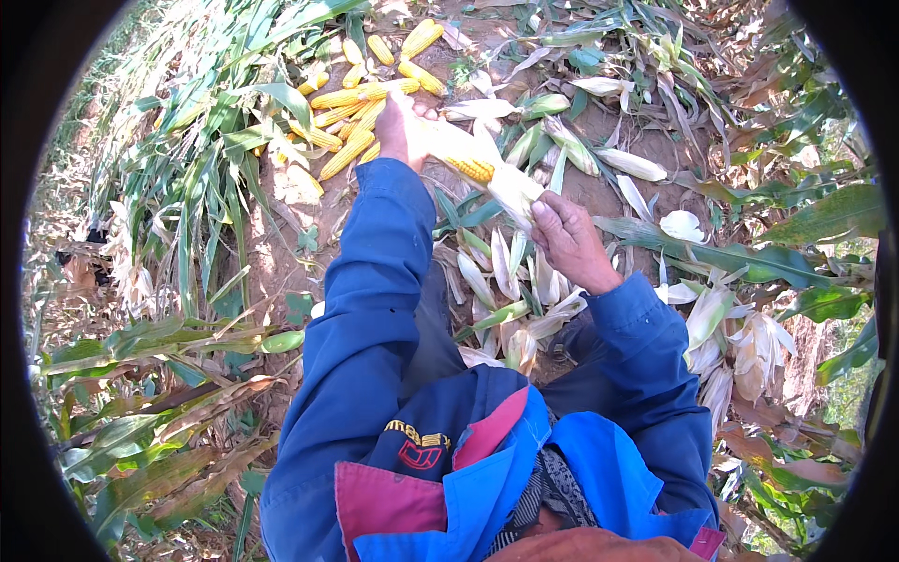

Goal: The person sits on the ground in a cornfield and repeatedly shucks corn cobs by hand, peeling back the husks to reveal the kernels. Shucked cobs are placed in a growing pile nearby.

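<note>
Stretched between my two hands is a partly husked ear of corn (pixel 472 168), its yellow kernels bare in the middle. My left hand (pixel 406 132) grips the far end of the ear and its pale husk, which glares in the sun. At the near end, my right hand (pixel 570 235) holds the pulled-down husk (pixel 516 195) between thumb and fingers. Just beyond my left hand lies a pile of bare yellow corn cobs (pixel 351 144) on the soil. Unhusked ears (pixel 572 144) lie on the ground beyond my right hand.
Cut green corn stalks (pixel 204 147) are heaped at the left. Stripped husks (pixel 502 267) litter the ground before my legs. More leaves and stalks (pixel 765 263) stretch along the right. Brown soil (pixel 274 232) shows between the stalks and my left sleeve.
</note>
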Tool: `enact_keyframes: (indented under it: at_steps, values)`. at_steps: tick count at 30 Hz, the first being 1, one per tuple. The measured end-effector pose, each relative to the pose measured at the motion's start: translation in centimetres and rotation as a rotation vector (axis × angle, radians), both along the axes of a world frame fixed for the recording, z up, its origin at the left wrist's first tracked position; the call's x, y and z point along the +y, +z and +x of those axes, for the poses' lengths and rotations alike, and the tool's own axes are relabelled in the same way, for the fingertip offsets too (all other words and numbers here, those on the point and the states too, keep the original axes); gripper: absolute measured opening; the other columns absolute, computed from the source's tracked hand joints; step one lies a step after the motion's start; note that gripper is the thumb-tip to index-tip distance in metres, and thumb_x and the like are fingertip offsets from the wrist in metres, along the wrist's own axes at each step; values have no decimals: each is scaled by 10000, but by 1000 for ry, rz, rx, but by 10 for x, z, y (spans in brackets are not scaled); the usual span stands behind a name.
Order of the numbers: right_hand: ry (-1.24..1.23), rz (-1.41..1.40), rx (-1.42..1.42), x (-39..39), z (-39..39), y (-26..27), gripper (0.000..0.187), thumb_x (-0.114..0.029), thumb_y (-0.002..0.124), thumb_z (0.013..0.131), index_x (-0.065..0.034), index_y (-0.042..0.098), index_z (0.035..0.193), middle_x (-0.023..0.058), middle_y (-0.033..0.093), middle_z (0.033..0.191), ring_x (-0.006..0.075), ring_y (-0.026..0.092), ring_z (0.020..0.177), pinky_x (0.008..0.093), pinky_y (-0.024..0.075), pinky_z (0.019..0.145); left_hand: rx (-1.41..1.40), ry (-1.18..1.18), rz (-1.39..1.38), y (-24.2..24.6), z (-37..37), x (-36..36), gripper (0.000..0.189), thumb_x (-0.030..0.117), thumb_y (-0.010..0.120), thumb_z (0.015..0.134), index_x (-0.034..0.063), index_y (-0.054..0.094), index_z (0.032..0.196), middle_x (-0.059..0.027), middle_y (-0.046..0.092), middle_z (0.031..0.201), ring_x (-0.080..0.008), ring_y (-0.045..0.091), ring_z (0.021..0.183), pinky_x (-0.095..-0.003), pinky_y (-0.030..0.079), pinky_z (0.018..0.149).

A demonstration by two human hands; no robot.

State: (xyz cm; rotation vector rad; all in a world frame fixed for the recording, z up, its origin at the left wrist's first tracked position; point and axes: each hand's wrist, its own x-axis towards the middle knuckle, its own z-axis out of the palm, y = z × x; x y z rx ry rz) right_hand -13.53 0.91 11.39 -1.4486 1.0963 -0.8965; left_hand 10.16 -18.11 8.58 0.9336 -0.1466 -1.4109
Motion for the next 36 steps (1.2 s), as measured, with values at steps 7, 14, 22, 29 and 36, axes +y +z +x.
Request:
enact_keyframes:
  at_steps: [7, 14, 22, 29, 36]
  values:
    - [-4, 392, -99, -7, -27, -25, 288, -313, 516, 1040, -48, 585, 1131, 13, 601, 777, 55, 530, 549, 217, 430, 467, -76, 23, -149, -15, 36, -3, 319, 344, 511, 1039, 103, 466, 835, -5, 412, 662, -179, 449, 552, -372, 430, 501]
    - [-258, -299, 913, -29, -48, -10, 667, -502, 666, 894, 0, 549, 1318, 247, 605, 1284, 372, 627, 1116, 460, 499, 938, -164, -205, -210, 5, -9, 19, 381, 383, 593, 1000, 64, 506, 810, -30, 417, 629, -210, 467, 521, -360, 470, 535]
    - [-160, -3, 502, -37, -3, -55, 802, -406, 801, 743, -28, 493, 1379, 227, 659, 1177, 357, 656, 1077, 427, 505, 939, -159, -332, -215, 19, -79, 60, 465, 481, 642, 948, 46, 543, 814, -65, 529, 707, -228, 577, 655, -397, 544, 616]
    - [-199, 22, 348, -33, -12, -50, 666, -299, 760, 749, -46, 521, 1317, 203, 686, 1109, 331, 679, 1022, 409, 518, 898, -1076, -731, -615, 31, -54, 59, 431, 427, 673, 923, 14, 625, 1035, -59, 621, 843, -147, 586, 777, -295, 448, 697]
    - [-87, -7, 273, -34, -26, -52, 812, -372, 823, 713, -36, 490, 1373, 190, 653, 1208, 300, 639, 1119, 388, 486, 976, -643, -939, -336, 27, -38, 62, 348, 406, 608, 955, 67, 652, 1023, 6, 572, 736, -83, 448, 556, -250, 331, 503]
